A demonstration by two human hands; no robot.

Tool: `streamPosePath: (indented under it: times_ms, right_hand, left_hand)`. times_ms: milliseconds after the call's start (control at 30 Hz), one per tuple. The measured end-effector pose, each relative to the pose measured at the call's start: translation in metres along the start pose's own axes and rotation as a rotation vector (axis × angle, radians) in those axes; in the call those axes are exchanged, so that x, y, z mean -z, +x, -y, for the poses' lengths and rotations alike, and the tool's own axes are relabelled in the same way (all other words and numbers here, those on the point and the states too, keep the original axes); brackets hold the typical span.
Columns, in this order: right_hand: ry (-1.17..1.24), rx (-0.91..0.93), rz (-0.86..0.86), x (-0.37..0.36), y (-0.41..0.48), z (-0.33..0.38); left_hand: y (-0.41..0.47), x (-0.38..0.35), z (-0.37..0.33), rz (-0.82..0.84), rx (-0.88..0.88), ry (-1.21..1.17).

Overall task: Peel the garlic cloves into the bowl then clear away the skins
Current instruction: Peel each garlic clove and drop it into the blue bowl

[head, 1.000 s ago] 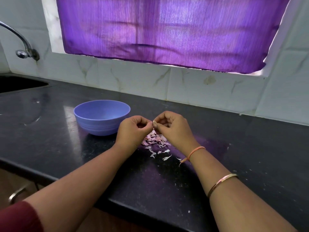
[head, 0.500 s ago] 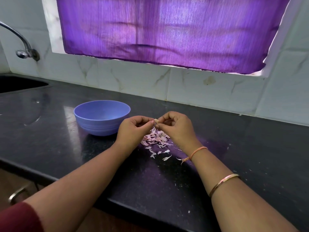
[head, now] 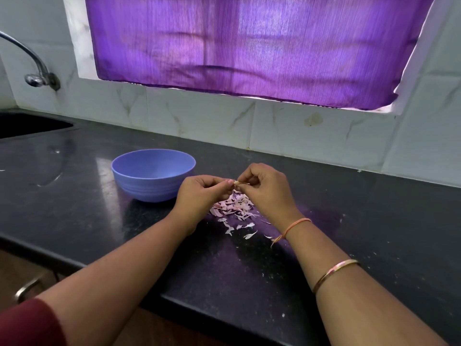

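Note:
A small pale garlic clove [head: 236, 182] is pinched between the fingertips of my left hand [head: 199, 193] and my right hand [head: 267, 189], a little above the black counter [head: 249, 265]. Directly under the hands lies a heap of pinkish garlic skins [head: 233, 207], with a few loose flakes scattered toward me. A blue plastic bowl [head: 129, 181] stands just left of my left hand; what it holds is hidden by its near wall.
A sink [head: 27, 124] is set into the counter at the far left, with a curved tap [head: 32, 63] on the tiled wall above it. A purple curtain [head: 249, 46] covers the window behind. The counter's front edge runs close to my forearms.
My hands have shifted slightly; the clove now shows more plainly between the fingertips, and my right hand's fingers have pulled a little to the right.

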State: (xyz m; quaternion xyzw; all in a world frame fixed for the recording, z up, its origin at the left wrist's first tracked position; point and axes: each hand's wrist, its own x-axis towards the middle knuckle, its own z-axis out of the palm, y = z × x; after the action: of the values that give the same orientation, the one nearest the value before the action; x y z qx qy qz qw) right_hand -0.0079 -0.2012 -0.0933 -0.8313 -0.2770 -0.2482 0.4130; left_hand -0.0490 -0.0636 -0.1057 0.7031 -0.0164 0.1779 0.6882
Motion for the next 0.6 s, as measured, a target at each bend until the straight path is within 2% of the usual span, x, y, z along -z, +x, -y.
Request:
streamPosePath:
  times_ms: [300,600]
  right_hand:
    - [-0.058,0.038,0.004,-0.0013,-0.0011,0.0004]
    - [0.018,-0.074,0.017,-0.0041,-0.0022,0.0043]
  left_hand:
    - [-0.0019,0.0000,-0.0020,0.016,0.055,-0.048]
    - [-0.0006,-0.0001,-0.0009,-0.033,0.000,0.051]
